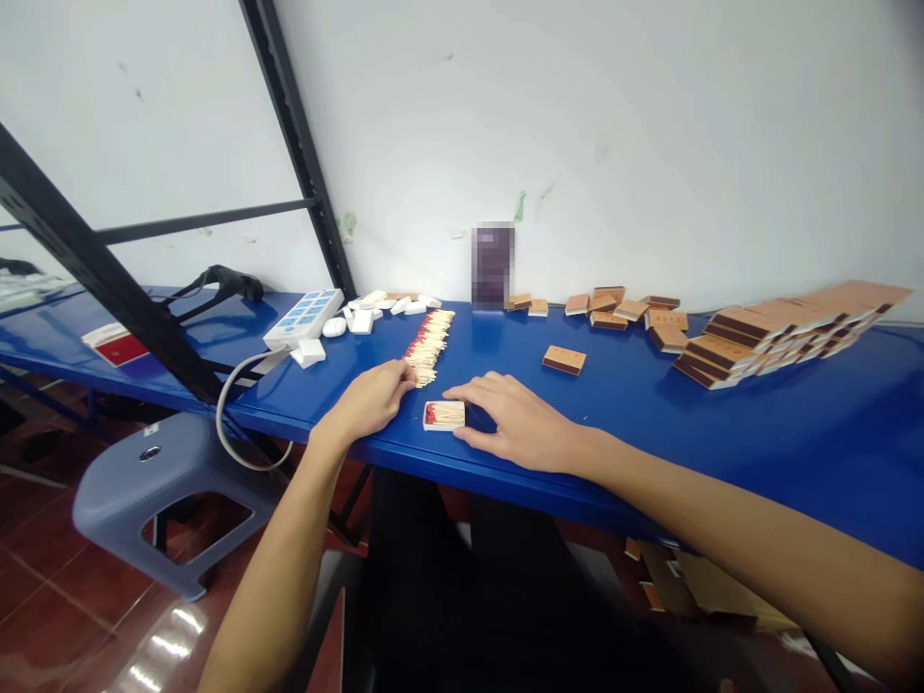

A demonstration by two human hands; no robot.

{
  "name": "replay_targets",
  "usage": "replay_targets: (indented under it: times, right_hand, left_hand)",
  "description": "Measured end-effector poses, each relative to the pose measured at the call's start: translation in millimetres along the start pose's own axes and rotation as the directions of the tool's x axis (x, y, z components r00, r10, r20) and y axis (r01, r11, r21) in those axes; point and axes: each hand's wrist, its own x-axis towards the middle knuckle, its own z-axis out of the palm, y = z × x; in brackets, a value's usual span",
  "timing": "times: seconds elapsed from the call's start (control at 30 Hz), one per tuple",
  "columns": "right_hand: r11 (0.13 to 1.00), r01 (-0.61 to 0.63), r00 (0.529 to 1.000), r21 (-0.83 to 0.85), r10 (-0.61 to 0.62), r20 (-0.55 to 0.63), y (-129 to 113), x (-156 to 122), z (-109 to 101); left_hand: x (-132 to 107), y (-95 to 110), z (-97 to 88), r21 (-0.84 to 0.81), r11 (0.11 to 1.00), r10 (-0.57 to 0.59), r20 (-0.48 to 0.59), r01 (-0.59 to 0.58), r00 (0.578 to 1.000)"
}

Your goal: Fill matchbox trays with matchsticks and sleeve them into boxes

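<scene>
A small white matchbox tray (445, 427) lies near the table's front edge, with red-headed matchsticks inside it. My right hand (516, 423) steadies the tray at its right end, index finger at the far side and thumb at the near side. Just beyond the tray, a long row of loose matchsticks (431, 342) runs back toward the wall, red heads mostly to the left. At the near end of this row is my left hand (370, 397), its fingers curled and pinched on matchsticks; how many is hidden.
One closed matchbox (564, 360) lies right of the row. Matchbox covers (610, 310) are scattered by the wall, and a tall stack (765, 332) stands at right. White empty-looking trays (368, 306) and a power strip (304, 318) are at left. A stool (169, 481) stands below.
</scene>
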Motion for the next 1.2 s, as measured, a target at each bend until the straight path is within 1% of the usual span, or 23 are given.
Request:
replay_targets:
  times: [0.1, 0.17, 0.23, 0.3, 0.37, 0.43, 0.57, 0.63, 0.73, 0.8, 0.9, 0.97, 1.1, 1.2]
  right_hand:
    - [1.000, 0.002, 1.000, 0.003, -0.002, -0.008, 1.0, -0.1, 0.4]
    - [1.000, -0.002, 1.000, 0.010, 0.002, -0.019, 1.2, -0.2, 0.6]
    - [1.000, -0.012, 0.999, 0.022, 0.012, -0.029, 1.0, -0.4, 0.6]
    - [0.999, -0.018, 0.999, 0.032, 0.019, -0.034, 0.9, -0.6, 0.8]
    - [0.999, -0.015, 0.999, 0.038, 0.017, -0.041, 1.3, -0.8, 1.4]
    - [0.999, -0.005, 0.999, 0.041, 0.007, -0.049, 2.3, -1.0, 2.3]
    - [0.999, 0.012, 0.998, 0.039, -0.009, -0.057, 3.8, -1.1, 3.5]
    - [0.999, 0.011, 0.998, 0.042, -0.009, -0.055, 3.6, -1.2, 3.2]
    - [0.999, 0.007, 0.999, 0.048, -0.004, -0.053, 2.7, -1.1, 2.5]
    - [0.999, 0.004, 0.998, 0.041, -0.002, -0.055, 2.5, -0.8, 2.3]
    - [1.000, -0.002, 0.998, 0.023, 0.003, -0.065, 3.6, -0.2, 2.2]
    - [1.000, -0.005, 0.998, 0.016, 0.006, -0.067, 5.0, -0.1, 2.2]
    - [0.999, 0.025, 0.998, 0.023, -0.024, -0.063, 7.4, -0.7, 2.5]
    - [0.999, 0.049, 0.995, 0.012, -0.047, -0.085, 8.0, -1.1, 2.8]
  left_hand:
    - [-1.6, 3.2, -1.9, -0.002, 1.000, -0.005, -0.022, 0.005, 1.000]
    - [-5.7, 9.5, -5.3, -0.030, 0.999, 0.012, -0.036, -0.013, 0.999]
    - [-12.2, 18.5, -9.9, -0.074, 0.995, 0.070, -0.020, -0.071, 0.997]
    - [-19.2, 28.4, -14.5, -0.086, 0.989, 0.125, 0.024, -0.123, 0.992]
    - [-24.1, 37.2, -17.3, -0.051, 0.991, 0.127, 0.031, -0.125, 0.991]
    - [-25.3, 44.1, -17.2, -0.032, 0.992, 0.123, 0.027, -0.122, 0.992]
    - [-20.5, 53.3, -10.4, -0.082, 0.985, 0.156, 0.080, -0.150, 0.984]
    - [-18.5, 56.1, -7.1, -0.097, 0.984, 0.155, 0.084, -0.147, 0.984]
    - [-17.5, 56.5, -4.7, -0.119, 0.984, 0.143, 0.057, -0.135, 0.988]
    - [-17.3, 53.1, -4.4, -0.152, 0.977, 0.156, 0.040, -0.149, 0.987]
    - [-16.3, 44.0, -4.4, -0.200, 0.953, 0.237, 0.015, -0.229, 0.971]
    - [-15.2, 38.0, -4.4, -0.230, 0.931, 0.288, -0.019, -0.284, 0.958]
    - [-13.7, 33.4, -4.1, -0.271, 0.894, 0.332, -0.136, -0.358, 0.933]
    - [-13.6, 34.9, -3.3, -0.282, 0.874, 0.353, -0.190, -0.395, 0.916]
